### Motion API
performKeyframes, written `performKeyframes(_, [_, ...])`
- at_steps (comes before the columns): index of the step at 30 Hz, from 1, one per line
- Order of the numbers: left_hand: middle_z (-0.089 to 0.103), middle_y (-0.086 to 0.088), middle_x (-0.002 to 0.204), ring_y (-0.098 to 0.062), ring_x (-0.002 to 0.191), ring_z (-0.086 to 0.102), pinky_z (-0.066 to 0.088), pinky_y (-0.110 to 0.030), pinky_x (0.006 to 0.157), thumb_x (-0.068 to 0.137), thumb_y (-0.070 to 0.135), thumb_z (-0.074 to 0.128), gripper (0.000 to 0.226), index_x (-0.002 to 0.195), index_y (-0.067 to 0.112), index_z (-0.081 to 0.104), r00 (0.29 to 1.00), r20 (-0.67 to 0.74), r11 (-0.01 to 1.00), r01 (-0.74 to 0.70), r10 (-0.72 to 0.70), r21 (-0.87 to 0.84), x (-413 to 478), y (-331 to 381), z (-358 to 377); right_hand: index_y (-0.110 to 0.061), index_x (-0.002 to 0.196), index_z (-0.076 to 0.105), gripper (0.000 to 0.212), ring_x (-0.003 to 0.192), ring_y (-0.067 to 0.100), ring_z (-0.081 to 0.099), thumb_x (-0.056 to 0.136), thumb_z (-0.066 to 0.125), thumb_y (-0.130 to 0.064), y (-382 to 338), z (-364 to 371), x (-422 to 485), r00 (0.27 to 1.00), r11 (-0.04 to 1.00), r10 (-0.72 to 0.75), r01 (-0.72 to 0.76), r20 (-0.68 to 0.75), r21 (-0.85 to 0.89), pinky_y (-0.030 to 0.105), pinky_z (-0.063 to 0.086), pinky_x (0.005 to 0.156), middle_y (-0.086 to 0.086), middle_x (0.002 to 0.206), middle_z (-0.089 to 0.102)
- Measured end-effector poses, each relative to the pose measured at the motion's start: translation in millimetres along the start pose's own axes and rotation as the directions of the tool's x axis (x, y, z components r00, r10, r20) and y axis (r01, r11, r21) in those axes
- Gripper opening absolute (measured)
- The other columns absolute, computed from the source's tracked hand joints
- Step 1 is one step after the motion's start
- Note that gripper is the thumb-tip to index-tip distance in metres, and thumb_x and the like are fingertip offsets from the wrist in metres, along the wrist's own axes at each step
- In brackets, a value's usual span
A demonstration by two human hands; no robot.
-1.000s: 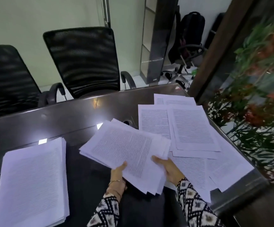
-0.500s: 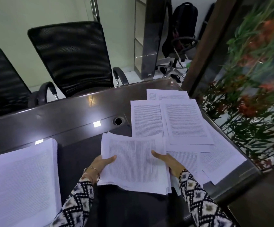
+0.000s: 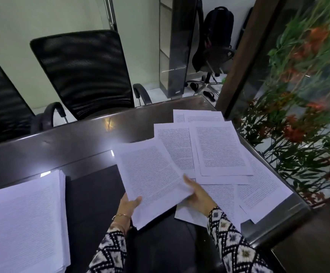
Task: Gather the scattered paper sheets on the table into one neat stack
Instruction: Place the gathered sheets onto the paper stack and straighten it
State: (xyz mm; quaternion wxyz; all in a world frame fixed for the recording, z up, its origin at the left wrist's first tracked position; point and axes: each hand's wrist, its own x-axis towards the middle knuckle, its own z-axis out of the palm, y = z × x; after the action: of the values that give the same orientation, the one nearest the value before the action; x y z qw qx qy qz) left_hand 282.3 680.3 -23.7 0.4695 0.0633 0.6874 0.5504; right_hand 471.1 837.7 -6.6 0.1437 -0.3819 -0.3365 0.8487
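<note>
At the near middle of a dark table (image 3: pixel 77 142), a person's left hand (image 3: pixel 129 203) is gripping the lower left corner of a bundle of sheets (image 3: pixel 154 180), thumb on top, while the right hand (image 3: pixel 198 196) is holding its right edge. Loose sheets (image 3: pixel 221 148) are lying overlapped to the right, reaching the table's right edge. A tall stack (image 3: pixel 24 219) is sitting at the left, with bare tabletop lying between it and the bundle.
</note>
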Motion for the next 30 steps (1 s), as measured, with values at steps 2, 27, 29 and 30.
performKeyframes(2, [0.062,-0.01,0.122,-0.035,0.115,0.058,0.047,-0.046,0.096,0.078,0.008,0.073,0.052,0.126,0.01,0.052,0.998,0.064,1.0,-0.023,0.021,0.02,4.6,1.7,-8.5,-0.008,0.112,0.067,0.047,0.094,0.025,0.065,0.096,0.05,-0.049,-18.1,-14.1,8.3,0.998,0.998,-0.012,0.016,-0.065,0.057,0.039,0.049,0.083,0.008,0.101,0.069])
performKeyframes(27, [0.069,-0.02,0.098,-0.032,0.091,0.065,0.052,-0.041,0.082,0.081,0.013,0.07,0.017,0.092,0.001,0.07,0.971,0.005,0.914,-0.227,0.239,0.336,114.5,75.3,111.1,-0.008,0.147,0.033,0.085,0.135,0.029,0.033,0.083,0.071,-0.048,-109.2,-166.9,43.9,0.707,0.447,-0.55,-0.2,-0.444,-0.872,0.042,0.031,0.109,0.01,0.145,0.039])
performKeyframes(29, [0.069,-0.016,0.101,-0.029,0.094,0.065,0.052,-0.039,0.086,0.078,0.011,0.072,0.027,0.102,0.0,0.069,0.98,0.062,0.932,-0.197,0.187,0.306,119.2,79.1,121.6,-0.013,0.148,0.033,0.085,0.133,0.029,0.034,0.081,0.072,-0.049,-105.8,-145.3,60.4,0.778,0.324,-0.537,-0.166,-0.326,-0.931,0.042,0.032,0.108,0.006,0.143,0.039])
performKeyframes(30, [0.069,-0.015,0.105,-0.029,0.098,0.065,0.051,-0.041,0.09,0.078,0.01,0.072,0.032,0.109,0.001,0.067,0.986,0.075,0.94,-0.163,0.148,0.3,120.4,80.5,125.3,-0.015,0.146,0.036,0.083,0.132,0.03,0.036,0.08,0.072,-0.051,-106.4,-136.9,67.2,0.817,0.264,-0.514,-0.14,-0.262,-0.954,0.042,0.034,0.106,0.005,0.142,0.041])
